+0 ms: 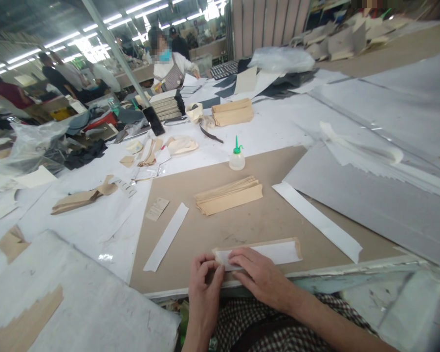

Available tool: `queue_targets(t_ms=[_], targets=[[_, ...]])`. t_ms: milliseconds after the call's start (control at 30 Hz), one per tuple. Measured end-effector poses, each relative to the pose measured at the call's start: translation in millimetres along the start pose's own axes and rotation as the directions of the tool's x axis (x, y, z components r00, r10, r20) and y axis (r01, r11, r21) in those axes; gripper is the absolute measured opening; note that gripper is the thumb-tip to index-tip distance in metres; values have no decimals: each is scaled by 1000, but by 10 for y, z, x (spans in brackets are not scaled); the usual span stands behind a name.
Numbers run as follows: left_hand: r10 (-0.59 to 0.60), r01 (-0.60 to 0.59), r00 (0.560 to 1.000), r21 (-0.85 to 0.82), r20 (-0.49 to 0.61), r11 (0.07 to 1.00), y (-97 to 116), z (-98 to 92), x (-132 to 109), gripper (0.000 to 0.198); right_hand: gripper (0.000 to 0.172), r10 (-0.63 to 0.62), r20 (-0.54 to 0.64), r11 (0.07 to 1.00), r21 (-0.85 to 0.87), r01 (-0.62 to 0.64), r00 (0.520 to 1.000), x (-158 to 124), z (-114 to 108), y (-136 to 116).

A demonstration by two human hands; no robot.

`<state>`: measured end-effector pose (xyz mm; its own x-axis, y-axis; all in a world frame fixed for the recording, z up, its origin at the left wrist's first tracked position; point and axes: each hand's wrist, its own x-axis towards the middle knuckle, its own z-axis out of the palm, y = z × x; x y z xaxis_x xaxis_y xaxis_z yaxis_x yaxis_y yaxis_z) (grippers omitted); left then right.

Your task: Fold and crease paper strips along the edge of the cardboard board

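Note:
A white paper strip lies on a slightly larger tan strip near the front edge of the brown board. At the left end of these strips, my left hand has thumb and fingertips pinched together on the corner. My right hand rests over the left part of the white strip, its fingers stretched out and apart. What lies directly under its fingertips is hidden. Beyond the hands is a fanned stack of tan strips. A clear squeeze bottle with a green nozzle stands upright behind that stack.
The brown board also carries a loose white strip, a small printed label and a longer white strip. Large grey sheets overlap its right side. A phone leans by a pole. A co-worker is across the table.

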<state>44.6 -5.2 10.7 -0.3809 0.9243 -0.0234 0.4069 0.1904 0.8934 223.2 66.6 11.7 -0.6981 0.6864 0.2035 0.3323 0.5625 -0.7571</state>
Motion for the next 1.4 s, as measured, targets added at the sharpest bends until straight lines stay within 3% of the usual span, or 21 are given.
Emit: queue_targets(t_ms=[100, 200, 367, 800, 1000, 1200, 1400], targets=[[-109, 121, 992, -187, 69, 975, 105, 24, -25, 23, 12, 79, -20, 973, 217, -73, 997, -16, -49, 10], [-189, 241, 966, -343, 178, 908, 221, 85, -49, 26, 18, 141, -2, 915, 383, -129, 990, -16, -127, 21], [-242, 360, 926, -488, 288, 795, 330, 232, -59, 27, 27, 204, 51, 836, 510, -201, 978, -25, -253, 29], [-208, 308, 935, -364, 288, 879, 301, 270, 2, 30, 14, 227, 71, 800, 555, -228, 971, -1, -307, 100], [-136, 213, 959, -320, 247, 923, 274, 313, -8, 30, 30, 237, 91, 812, 529, -248, 967, 3, -317, 92], [-43, 114, 967, -275, 250, 955, 268, 347, -46, 25, 30, 324, 83, 833, 448, -325, 943, 45, -310, 55], [-65, 122, 972, -253, 225, 960, 215, 299, -30, 26, 29, 366, 77, 822, 440, -362, 927, 46, -291, 49]])
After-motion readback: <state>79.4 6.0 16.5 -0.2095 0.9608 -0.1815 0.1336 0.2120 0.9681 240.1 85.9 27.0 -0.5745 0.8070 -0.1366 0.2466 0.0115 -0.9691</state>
